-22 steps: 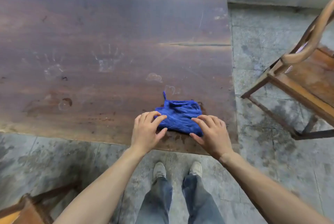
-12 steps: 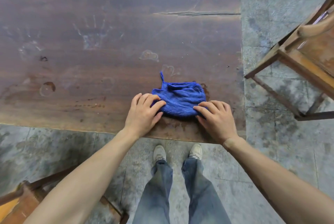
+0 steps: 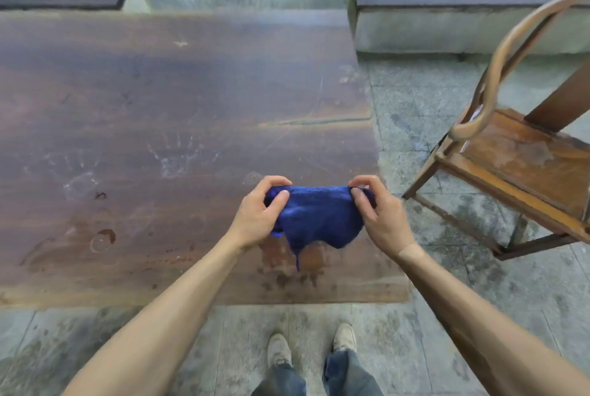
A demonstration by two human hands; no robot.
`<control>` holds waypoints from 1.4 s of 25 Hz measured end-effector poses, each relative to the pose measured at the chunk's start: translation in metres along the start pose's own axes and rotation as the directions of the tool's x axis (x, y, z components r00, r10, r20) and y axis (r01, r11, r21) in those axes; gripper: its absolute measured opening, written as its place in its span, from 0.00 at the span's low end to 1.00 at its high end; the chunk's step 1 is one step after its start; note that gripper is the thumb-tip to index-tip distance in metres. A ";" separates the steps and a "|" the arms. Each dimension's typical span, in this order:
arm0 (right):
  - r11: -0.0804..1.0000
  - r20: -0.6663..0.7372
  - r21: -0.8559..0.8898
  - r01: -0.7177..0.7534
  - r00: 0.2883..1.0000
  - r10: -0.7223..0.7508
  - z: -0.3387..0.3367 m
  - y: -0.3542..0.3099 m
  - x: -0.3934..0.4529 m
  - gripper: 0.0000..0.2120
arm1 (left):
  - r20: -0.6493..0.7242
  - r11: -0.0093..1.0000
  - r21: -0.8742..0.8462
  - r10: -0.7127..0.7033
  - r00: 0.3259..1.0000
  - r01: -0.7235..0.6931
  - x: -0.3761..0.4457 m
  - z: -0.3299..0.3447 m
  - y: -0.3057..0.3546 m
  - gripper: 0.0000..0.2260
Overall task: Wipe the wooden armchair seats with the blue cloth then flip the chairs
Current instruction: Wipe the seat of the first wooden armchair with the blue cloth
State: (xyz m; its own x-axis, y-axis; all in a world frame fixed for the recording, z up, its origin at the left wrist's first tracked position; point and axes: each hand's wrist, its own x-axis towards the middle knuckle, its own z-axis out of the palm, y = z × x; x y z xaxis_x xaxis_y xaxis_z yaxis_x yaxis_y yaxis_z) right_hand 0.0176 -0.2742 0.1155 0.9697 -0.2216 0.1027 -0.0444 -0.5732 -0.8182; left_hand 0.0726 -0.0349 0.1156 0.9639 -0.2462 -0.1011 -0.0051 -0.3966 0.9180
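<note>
The person stands at the near edge of a long wooden table (image 3: pixel 159 108), shoes and jeans visible on the grey stone paving (image 3: pixel 431 114) below. Both arms reach forward. The left hand (image 3: pixel 255 213) and the right hand (image 3: pixel 380 213) each pinch 1 upper corner of the blue cloth (image 3: pixel 316 220), thumb and fingers clamped on the fabric, so it hangs stretched between them above the table's near right part, with a loose tail drooping from its lower edge. My judgement: this is the pick-up step, cloth in hand and no seat wiped; nothing of the task proper is done. The next move calls for a turn to the right and carrying the cloth to the wooden armchair (image 3: pixel 517 172), which stands upright on the paving, apart from the table's right end. Its seat looks blotchy, possibly damp or dusty; I cannot tell which. The tabletop is dark, worn and streaked, with pale handprint marks and ring stains. Beyond it lie low stone ledges (image 3: pixel 463 25) and a strip of blurred greenery at the far edge.
</note>
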 end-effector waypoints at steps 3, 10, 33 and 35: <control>0.971 0.053 0.233 -0.048 0.998 0.036 -0.051 -0.040 0.010 0.09 | 0.033 0.989 -0.134 0.072 0.997 -0.067 0.012 -0.014 0.060 0.08; 0.948 -0.274 0.318 0.018 0.959 0.073 -0.158 -0.075 -0.015 0.15 | 0.171 0.931 -0.257 0.310 0.935 -0.261 0.031 0.031 0.174 0.12; 0.963 -0.682 0.268 0.008 0.708 0.184 -0.447 0.095 -0.090 0.11 | 0.463 0.842 -0.463 0.495 0.735 -0.276 0.048 0.390 0.344 0.11; 0.964 -0.682 0.264 -0.002 0.707 0.188 -0.455 0.112 -0.068 0.11 | 0.450 0.848 -0.460 0.477 0.755 -0.262 0.069 0.405 0.347 0.11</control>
State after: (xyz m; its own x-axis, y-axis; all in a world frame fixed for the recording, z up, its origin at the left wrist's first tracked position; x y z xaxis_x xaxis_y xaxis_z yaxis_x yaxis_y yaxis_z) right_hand -0.1623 -0.6821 0.2744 0.5137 -0.8022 0.3042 0.0190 -0.3438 -0.9389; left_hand 0.0294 -0.5480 0.2720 0.6054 -0.7732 0.1889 -0.1344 0.1347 0.9817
